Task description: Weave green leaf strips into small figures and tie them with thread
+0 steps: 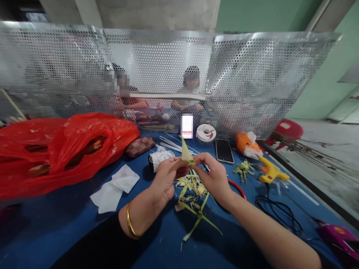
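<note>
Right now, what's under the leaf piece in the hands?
Below the leaf piece, pinched by the left hand and right hand, pale green trimmings lie on the blue table. The hands hide part of it; anything directly behind them can't be seen.

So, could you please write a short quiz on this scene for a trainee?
1. What do the left hand and right hand hold between them: (a) a spool, (b) a pointed pale-green piece, or (c) a tissue?
2. True or false: the yellow glue gun lies to the right of the phone.
3. On which wrist is the gold-coloured bangle?

Key: 1. (b), the pointed pale-green piece. 2. True. 3. The left wrist.
</note>
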Demonstrator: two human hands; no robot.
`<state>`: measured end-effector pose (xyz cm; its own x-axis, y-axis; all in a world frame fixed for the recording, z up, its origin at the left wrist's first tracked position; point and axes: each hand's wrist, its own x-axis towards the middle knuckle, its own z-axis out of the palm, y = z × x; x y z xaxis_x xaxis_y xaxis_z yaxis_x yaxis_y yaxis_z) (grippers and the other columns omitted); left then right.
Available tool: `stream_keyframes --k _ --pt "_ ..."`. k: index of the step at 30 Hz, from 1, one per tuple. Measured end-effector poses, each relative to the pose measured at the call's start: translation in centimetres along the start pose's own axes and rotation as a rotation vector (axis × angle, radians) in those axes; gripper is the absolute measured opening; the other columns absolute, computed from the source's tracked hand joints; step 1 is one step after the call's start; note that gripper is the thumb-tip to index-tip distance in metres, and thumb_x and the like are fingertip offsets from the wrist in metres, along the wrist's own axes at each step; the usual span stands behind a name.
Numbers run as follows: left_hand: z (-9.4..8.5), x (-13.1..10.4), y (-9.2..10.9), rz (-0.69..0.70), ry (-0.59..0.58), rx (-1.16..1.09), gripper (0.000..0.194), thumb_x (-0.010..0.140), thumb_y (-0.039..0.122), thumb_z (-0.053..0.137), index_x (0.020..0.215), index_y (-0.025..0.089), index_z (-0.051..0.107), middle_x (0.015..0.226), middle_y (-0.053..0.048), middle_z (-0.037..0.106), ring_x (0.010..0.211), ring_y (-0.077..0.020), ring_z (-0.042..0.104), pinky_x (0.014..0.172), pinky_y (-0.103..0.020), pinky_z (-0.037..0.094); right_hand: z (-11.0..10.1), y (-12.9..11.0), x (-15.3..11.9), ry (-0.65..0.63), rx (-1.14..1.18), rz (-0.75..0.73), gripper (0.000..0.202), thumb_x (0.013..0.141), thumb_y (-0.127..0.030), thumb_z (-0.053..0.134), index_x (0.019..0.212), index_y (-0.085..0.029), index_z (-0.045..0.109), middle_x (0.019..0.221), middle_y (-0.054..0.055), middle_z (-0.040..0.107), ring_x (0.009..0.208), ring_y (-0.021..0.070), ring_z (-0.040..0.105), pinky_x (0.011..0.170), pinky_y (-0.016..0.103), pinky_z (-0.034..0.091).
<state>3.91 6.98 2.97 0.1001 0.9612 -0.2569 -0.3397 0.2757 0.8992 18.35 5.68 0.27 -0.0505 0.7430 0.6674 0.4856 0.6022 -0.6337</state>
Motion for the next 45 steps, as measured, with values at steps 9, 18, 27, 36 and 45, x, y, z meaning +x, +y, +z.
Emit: stream_keyframes --k 9,18,27,36,45 --pt "-0.3 0.0 0.1 -0.023 -0.137 0.011 0.013 0.061 0.022 0.075 0.072 0.016 0.072 0.069 -0.003 0.070 0.065 -0.0111 0.064 0.069 -0.022 0.048 -0.2 0.1 0.1 0.056 -0.088 -0.138 0.014 0.088 -0.012 0.056 0.084 -0.022 0.064 0.085 0.003 0.065 0.079 0.0156 0.063 0.073 0.027 0.049" --pt "0.6 0.1 -1.0 0.195 -0.014 0.026 0.007 0.063 0.021 0.075 0.069 0.016 0.075 0.069 -0.004 0.073 0.069 -0.0150 0.067 0.076 -0.027 0.052 -0.2 -0.4 0.3 0.071 0.040 0.072 0.016 0.085 -0.013 0.055 0.074 -0.023 0.058 0.074 0.000 0.060 0.071 0.0163 0.057 0.068 0.028 0.045" --pt "0.3 0.2 -2.3 0.421 -0.021 0.109 0.014 0.071 0.029 0.074 0.079 0.018 0.077 0.079 -0.003 0.075 0.077 -0.0174 0.066 0.076 -0.026 0.049 0.0 -1.1 0.5 0.082 0.151 0.251 0.010 0.082 -0.019 0.059 0.072 -0.020 0.061 0.070 0.000 0.063 0.066 0.0153 0.055 0.065 0.027 0.044" --pt "0.3 0.3 -2.2 0.396 0.000 0.135 0.015 0.067 0.028 0.076 0.077 0.017 0.077 0.073 -0.002 0.074 0.071 -0.0165 0.063 0.070 -0.025 0.048 0.5 -0.5 0.5 0.170 0.329 0.384 0.014 0.074 -0.022 0.066 0.080 -0.021 0.054 0.070 -0.002 0.057 0.065 0.0139 0.054 0.062 0.027 0.045" --pt "0.2 0.4 -1.2 0.299 -0.049 0.177 0.015 0.061 0.024 0.078 0.072 0.015 0.075 0.070 -0.004 0.072 0.067 -0.0149 0.063 0.070 -0.024 0.049 0.4 0.0 0.6 0.146 0.346 0.383 0.019 0.074 -0.022 0.067 0.076 -0.022 0.049 0.068 -0.003 0.055 0.063 0.0136 0.053 0.060 0.026 0.044"
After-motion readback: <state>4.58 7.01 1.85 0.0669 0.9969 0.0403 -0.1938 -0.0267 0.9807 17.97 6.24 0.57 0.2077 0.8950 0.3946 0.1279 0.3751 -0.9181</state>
